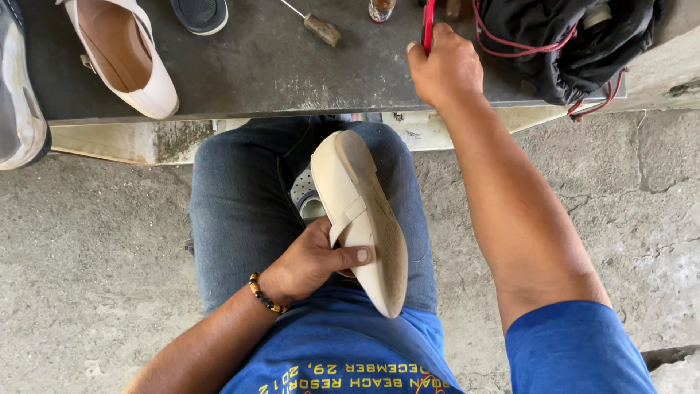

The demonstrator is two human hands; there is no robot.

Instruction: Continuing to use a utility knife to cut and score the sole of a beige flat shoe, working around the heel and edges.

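Head view. Seated posture; lap in blue jeans (pixel 240 211) at frame centre, dark grey desk (pixel 292 66) across 12 o'clock.

Left hand (pixel 313 259) closed around the waist of a cream flat shoe (pixel 364 219), thumb laid across the strap, fingers hidden beneath. Shoe turned sole-up and propped on the right thigh, toe toward 6 o'clock, heel toward 12; presumably so the sole faces the eyes and the thigh takes the weight. Sole smooth, pale, matte, scuffed grey-brown at toe and heel; narrow strap crossing mid-length. Beaded bracelet (pixel 266 294), amber and black, on the left wrist.

Right hand (pixel 445 69) stretched to 1 o'clock, resting at the desk's near edge, fingers curled and pinching a thin red object (pixel 428 25); kind not discernible, only a narrow glossy strip visible. Arm fully extended, well apart from the shoe in the lap.

On desk: matching cream shoe (pixel 124 55) at 11 o'clock, upright, tan insole showing, smooth leather-like upper. Dark shoe toe (pixel 200 14) at 12 o'clock. Wooden-handled tool (pixel 317 28) with thin metal shaft, lying flat just left of the right hand. Small bottle base (pixel 380 9) near the top edge. Black cloth bag (pixel 565 44) with red cord at 1–2 o'clock, crumpled, overhanging the edge.

Grey sneaker (pixel 18 87) at 9–10 o'clock, cut off by the frame. Floor (pixel 95 277) rough, cracked concrete. Grey perforated clog (pixel 306 193) partly visible between the knees.
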